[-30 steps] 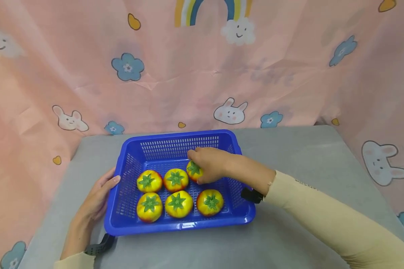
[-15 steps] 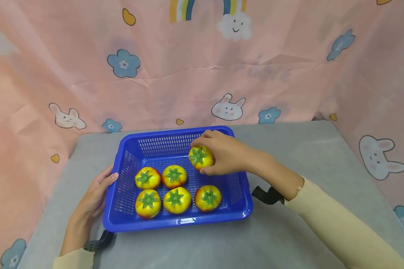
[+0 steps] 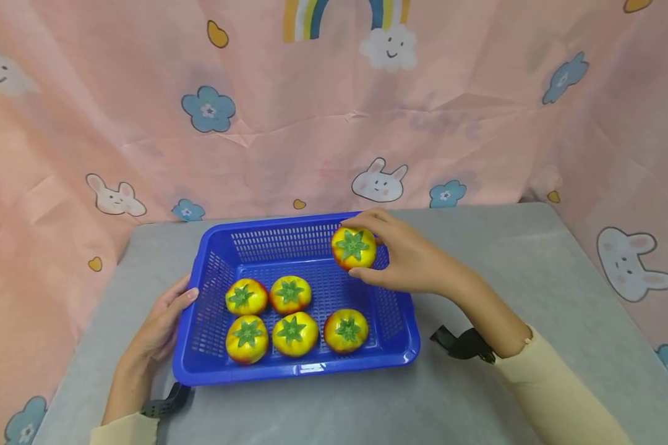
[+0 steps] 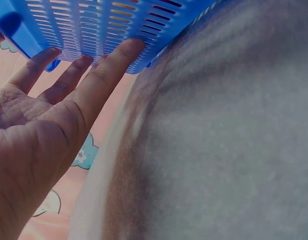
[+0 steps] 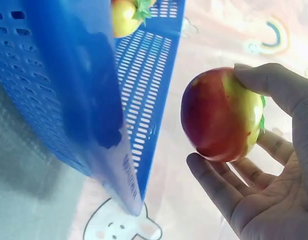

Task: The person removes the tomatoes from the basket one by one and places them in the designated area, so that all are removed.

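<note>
A blue plastic basket with slotted walls stands on the table, several yellow-and-red toy fruits in it. Each fruit bears a green star-shaped leaf cap, persimmon-like. My left hand holds the basket's left side, thumb over the rim; in the left wrist view its fingers lie against the outside of the slotted wall. Over the back right part of the basket, my right hand grips one more such fruit between thumb and fingers. The right wrist view shows this fruit's red side beyond the rim.
The grey table extends to both sides of the basket and in front of it. A pink printed cloth hangs behind and beside the table. Dark straps sit at both wrists.
My right hand has lifted one toy fruit from the back row and carried it up, back and to the right. The left hand stays at the basket's side.
</note>
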The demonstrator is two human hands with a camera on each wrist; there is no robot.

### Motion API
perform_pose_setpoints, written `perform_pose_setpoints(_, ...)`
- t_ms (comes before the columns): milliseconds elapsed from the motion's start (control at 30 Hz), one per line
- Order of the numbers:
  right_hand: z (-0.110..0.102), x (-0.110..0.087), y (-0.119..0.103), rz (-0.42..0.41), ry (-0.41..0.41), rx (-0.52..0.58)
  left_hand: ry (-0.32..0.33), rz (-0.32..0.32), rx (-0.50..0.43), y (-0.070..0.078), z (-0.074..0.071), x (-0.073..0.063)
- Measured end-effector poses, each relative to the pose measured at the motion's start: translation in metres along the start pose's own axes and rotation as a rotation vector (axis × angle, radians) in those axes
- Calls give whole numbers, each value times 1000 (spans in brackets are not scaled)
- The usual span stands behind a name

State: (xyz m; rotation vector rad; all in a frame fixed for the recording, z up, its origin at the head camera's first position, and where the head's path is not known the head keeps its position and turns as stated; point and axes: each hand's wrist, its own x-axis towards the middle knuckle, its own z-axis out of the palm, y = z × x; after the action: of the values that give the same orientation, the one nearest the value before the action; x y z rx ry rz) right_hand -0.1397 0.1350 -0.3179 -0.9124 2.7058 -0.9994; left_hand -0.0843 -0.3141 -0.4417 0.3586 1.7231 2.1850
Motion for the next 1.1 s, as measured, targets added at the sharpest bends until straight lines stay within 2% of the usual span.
perform_pose_setpoints(267, 3, -16, 14, 21, 92, 77, 16, -8, 28, 0, 0, 0)
perform_pose_setpoints(567, 5, -31, 26, 29, 239, 47, 3, -8, 50, 1, -1, 1)
perform_pose_setpoints(767, 6, -41, 38, 26, 328, 44, -9, 1, 14, 0, -1, 1)
perform_pose_setpoints(933, 6, -51, 48, 81, 427, 72, -10, 4, -31, -1, 0, 2)
perform_pose_setpoints(1100, 7, -57, 57, 143, 451, 121, 28, -6, 16, 1, 1, 1)
